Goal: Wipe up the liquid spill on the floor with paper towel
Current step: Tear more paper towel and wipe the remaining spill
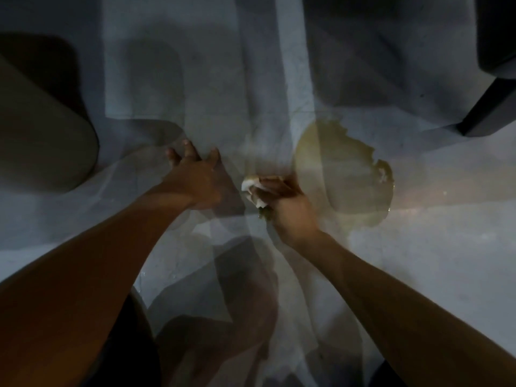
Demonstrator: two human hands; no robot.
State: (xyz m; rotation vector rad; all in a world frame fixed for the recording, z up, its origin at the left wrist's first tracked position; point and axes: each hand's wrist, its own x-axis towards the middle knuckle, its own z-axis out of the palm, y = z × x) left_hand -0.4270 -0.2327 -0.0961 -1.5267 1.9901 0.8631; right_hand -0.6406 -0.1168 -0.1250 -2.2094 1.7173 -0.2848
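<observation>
A yellowish liquid spill point(349, 174) spreads over the pale grey floor point(418, 261), right of centre. My right hand point(290, 210) grips a crumpled white paper towel point(252, 191) and holds it at the floor just left of the spill's edge. A faint wet streak runs from the towel toward me. My left hand point(195, 180) rests flat on the floor with its fingers spread, to the left of the towel and apart from the liquid. The frame is dim and blurred.
A rounded beige object point(42, 135) fills the left edge. A dark furniture leg point(491, 110) stands at the upper right, beyond the spill. Shadows of my arms fall across the floor near me.
</observation>
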